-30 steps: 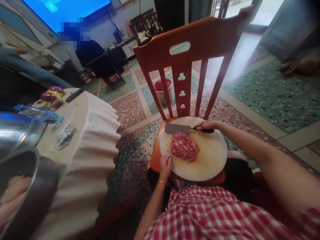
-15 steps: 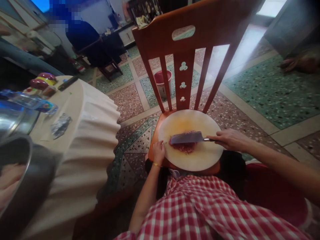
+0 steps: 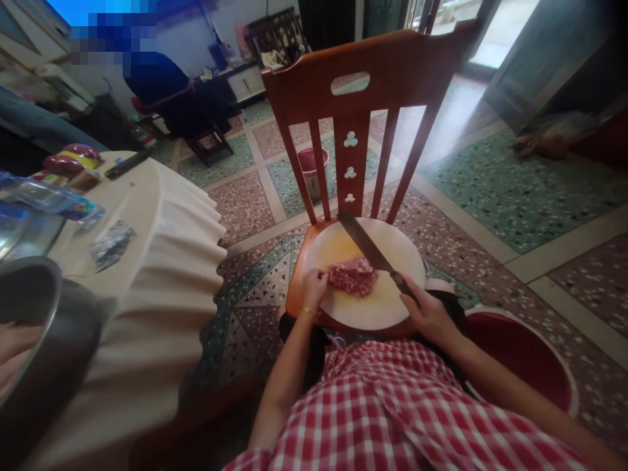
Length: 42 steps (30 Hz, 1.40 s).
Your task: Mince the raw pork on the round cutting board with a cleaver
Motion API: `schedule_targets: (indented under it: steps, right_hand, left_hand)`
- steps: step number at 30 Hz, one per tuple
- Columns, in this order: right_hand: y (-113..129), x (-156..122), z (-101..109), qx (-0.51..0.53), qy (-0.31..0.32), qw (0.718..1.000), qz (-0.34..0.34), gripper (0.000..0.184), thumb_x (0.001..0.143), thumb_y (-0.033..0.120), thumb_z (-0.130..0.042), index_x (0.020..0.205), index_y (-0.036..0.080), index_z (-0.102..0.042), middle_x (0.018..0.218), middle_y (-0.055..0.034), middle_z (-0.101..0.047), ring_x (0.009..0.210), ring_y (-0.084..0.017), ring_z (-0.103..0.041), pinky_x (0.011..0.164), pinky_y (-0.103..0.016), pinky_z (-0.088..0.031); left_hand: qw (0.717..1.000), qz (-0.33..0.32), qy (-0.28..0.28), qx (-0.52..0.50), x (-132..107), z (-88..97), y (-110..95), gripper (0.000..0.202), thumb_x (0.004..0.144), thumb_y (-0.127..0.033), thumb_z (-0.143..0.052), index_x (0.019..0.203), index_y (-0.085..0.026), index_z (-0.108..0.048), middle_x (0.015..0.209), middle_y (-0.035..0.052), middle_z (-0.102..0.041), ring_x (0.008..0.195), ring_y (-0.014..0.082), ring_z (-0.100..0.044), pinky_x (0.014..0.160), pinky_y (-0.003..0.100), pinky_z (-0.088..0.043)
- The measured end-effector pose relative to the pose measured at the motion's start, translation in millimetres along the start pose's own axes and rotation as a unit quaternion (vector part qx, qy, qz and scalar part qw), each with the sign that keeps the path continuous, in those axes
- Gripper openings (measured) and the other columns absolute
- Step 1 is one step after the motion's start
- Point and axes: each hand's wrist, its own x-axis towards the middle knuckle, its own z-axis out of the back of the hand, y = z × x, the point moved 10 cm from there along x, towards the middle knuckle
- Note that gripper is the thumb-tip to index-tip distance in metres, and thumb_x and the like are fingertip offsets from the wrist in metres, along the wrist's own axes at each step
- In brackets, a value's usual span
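A mound of minced meat (image 3: 354, 277) lies on a round white cutting board (image 3: 392, 304), which rests on the seat of a wooden chair (image 3: 300, 268). In my right hand (image 3: 432, 315) is the handle of a cleaver (image 3: 366, 241). Its blade slants over the board's far side, beyond the meat, with the tip pointing away and to the left. My left hand (image 3: 314, 291) is at the board's left edge. Its fingers are curled together at the left end of the meat; whether they pinch a bit of it is too small to make out.
To the left, a cloth-covered table (image 3: 161, 216) holds a metal pot (image 3: 73, 327), a plastic bottle (image 3: 73, 203), crumpled foil (image 3: 112, 243) and a dark-handled item (image 3: 126, 165). One bucket (image 3: 314, 163) stands behind the chair; a red tub (image 3: 520, 360) sits at my right. A person (image 3: 157, 78) sits far back.
The cleaver has come off the meat and swung from lying across it to slanting away over the board. My right hand moved closer in; my left fingers moved to the meat's edge.
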Motion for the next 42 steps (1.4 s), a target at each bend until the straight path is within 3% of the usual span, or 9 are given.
schedule_targets:
  steps: [4, 7, 12, 17, 23, 29, 34, 39, 42]
  right_hand:
    - [-24.6, -2.1, -41.4, -0.084, 0.119, 0.982, -0.118, 0.045, 0.090, 0.028, -0.035, 0.135, 0.020, -0.033, 0.098, -0.0102, -0.062, 0.082, -0.028, -0.060, 0.069, -0.037, -0.050]
    - [-10.7, 5.6, -27.8, -0.083, 0.112, 0.985, -0.103, 0.044, 0.090, 0.027, -0.035, 0.134, 0.023, -0.034, 0.101, -0.0077, -0.062, 0.086, -0.026, -0.060, 0.073, -0.036, -0.049]
    - [37.6, 9.5, -6.8, -0.024, -0.006, 0.999, 0.021, 0.046, 0.093, 0.028, -0.030, 0.138, 0.018, -0.024, 0.119, -0.0095, -0.051, 0.102, -0.023, -0.052, 0.086, -0.034, -0.044]
    - [15.0, 3.3, -48.8, -0.110, 0.138, 0.984, -0.039, 0.044, 0.090, 0.022, -0.036, 0.134, 0.020, -0.034, 0.097, -0.0097, -0.062, 0.081, -0.026, -0.060, 0.069, -0.036, -0.051]
    - [54.7, 12.4, -15.1, -0.093, 0.019, 0.994, 0.046, 0.047, 0.093, 0.024, -0.031, 0.139, 0.017, -0.021, 0.105, -0.0115, -0.058, 0.084, -0.023, -0.059, 0.077, -0.034, -0.049]
    - [18.7, 0.7, -49.8, -0.112, 0.131, 0.984, -0.038, 0.043, 0.091, 0.024, -0.034, 0.134, 0.023, -0.034, 0.095, -0.0074, -0.063, 0.080, -0.025, -0.061, 0.069, -0.036, -0.051]
    - [55.4, 8.8, -15.8, -0.044, 0.019, 0.998, 0.051, 0.047, 0.093, 0.028, -0.030, 0.139, 0.020, -0.023, 0.113, -0.0090, -0.055, 0.097, -0.023, -0.054, 0.083, -0.035, -0.045]
    - [32.1, -1.5, -61.8, -0.136, 0.149, 0.979, 0.004, 0.045, 0.091, 0.024, -0.032, 0.136, 0.022, -0.029, 0.084, -0.0070, -0.064, 0.069, -0.022, -0.061, 0.063, -0.031, -0.050]
    - [34.7, -1.6, -54.5, -0.136, 0.139, 0.981, 0.007, 0.044, 0.092, 0.026, -0.033, 0.136, 0.026, -0.029, 0.088, -0.0062, -0.064, 0.076, -0.023, -0.061, 0.066, -0.031, -0.050]
  left_hand:
    - [0.991, -0.134, -0.006, -0.007, -12.0, -0.6, -63.7, 0.016, 0.079, -0.018, -0.046, 0.089, -0.019, -0.058, 0.087, 0.0056, -0.057, 0.086, 0.0176, -0.049, 0.077, 0.031, -0.036]
    - [0.987, -0.159, 0.014, 0.023, -22.4, -8.6, -78.2, 0.017, 0.076, -0.015, -0.047, 0.089, -0.020, -0.058, 0.091, 0.0065, -0.056, 0.087, 0.0194, -0.048, 0.076, 0.032, -0.036]
    - [0.994, -0.106, -0.023, 0.012, -25.1, 0.2, -55.1, 0.009, 0.078, -0.020, -0.047, 0.081, -0.019, -0.055, 0.079, 0.0051, -0.055, 0.081, 0.0185, -0.048, 0.076, 0.032, -0.036]
    - [0.994, -0.105, -0.033, -0.015, -32.4, -5.2, -43.4, 0.014, 0.079, -0.020, -0.046, 0.089, -0.020, -0.056, 0.081, 0.0048, -0.055, 0.082, 0.0179, -0.049, 0.075, 0.031, -0.037]
    - [0.990, -0.083, -0.078, -0.079, -33.8, 4.5, -43.8, 0.009, 0.079, -0.019, -0.046, 0.082, -0.019, -0.054, 0.077, 0.0029, -0.056, 0.079, 0.0164, -0.049, 0.076, 0.030, -0.037]
    - [0.993, -0.113, -0.012, -0.018, -35.6, -1.5, -46.9, 0.023, 0.079, -0.019, -0.046, 0.099, -0.021, -0.056, 0.084, 0.0056, -0.059, 0.082, 0.0185, -0.051, 0.074, 0.032, -0.036]
    - [0.995, -0.066, -0.020, -0.067, -52.6, -6.7, -17.9, 0.015, 0.078, -0.017, -0.044, 0.086, -0.017, -0.056, 0.080, 0.0049, -0.059, 0.079, 0.0169, -0.051, 0.076, 0.032, -0.038]
    - [0.983, -0.013, -0.024, -0.180, -69.0, -18.6, -2.3, 0.013, 0.079, -0.018, -0.040, 0.081, -0.016, -0.053, 0.078, 0.0038, -0.056, 0.079, 0.0144, -0.052, 0.076, 0.028, -0.041]
    - [0.968, 0.016, -0.007, -0.252, -73.6, -28.8, 2.9, 0.014, 0.080, -0.021, -0.040, 0.083, -0.016, -0.052, 0.076, 0.0022, -0.055, 0.074, 0.0124, -0.053, 0.072, 0.026, -0.042]
